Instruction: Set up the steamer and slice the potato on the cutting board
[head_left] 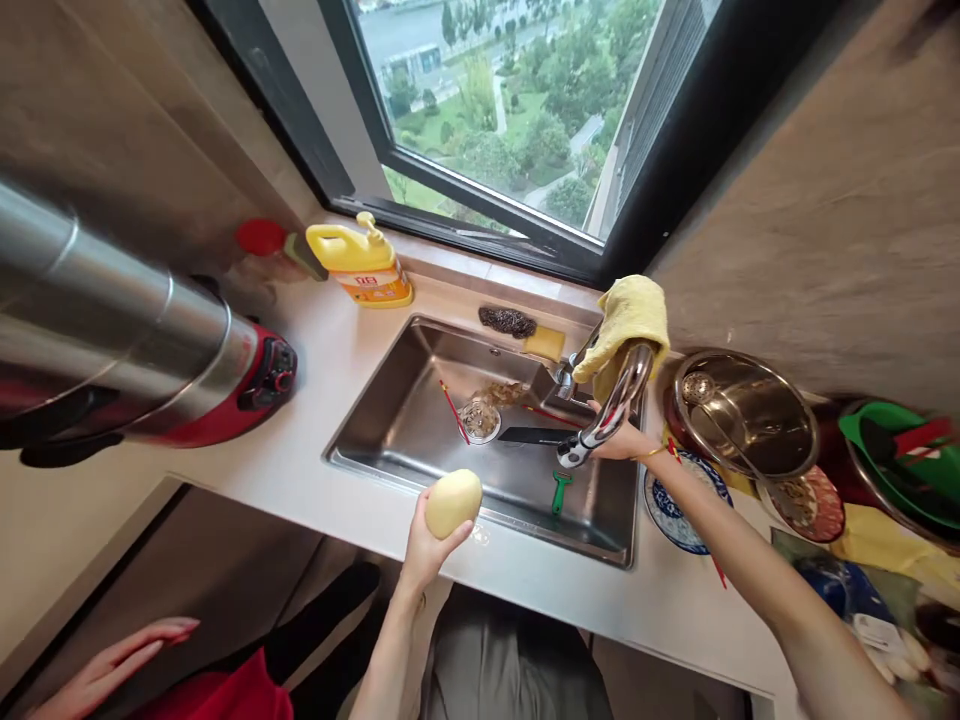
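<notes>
My left hand (427, 535) is wrapped round a pale peeled potato (454, 503), just in front of the sink's near edge. My right hand (621, 442) reaches behind the chrome faucet (611, 415), which hides most of its fingers; whether it grips anything cannot be made out. A yellow cloth (634, 315) hangs over the faucet's top. Inside the steel sink (397, 400) a black blade (532, 435) points left from beside the faucet. Nearer me lies a green peeler (560, 492). Brownish peelings (502, 393) gather around the drain (480, 422), with a red stick (454, 410) beside it.
A yellow detergent jug (371, 275), a scourer (506, 321) and a sponge (545, 343) stand behind the sink. Left is a large steel steamer (150, 340). Right are a steel pot (750, 410) and patterned plates (686, 505). Another person's hand (112, 665) shows at lower left.
</notes>
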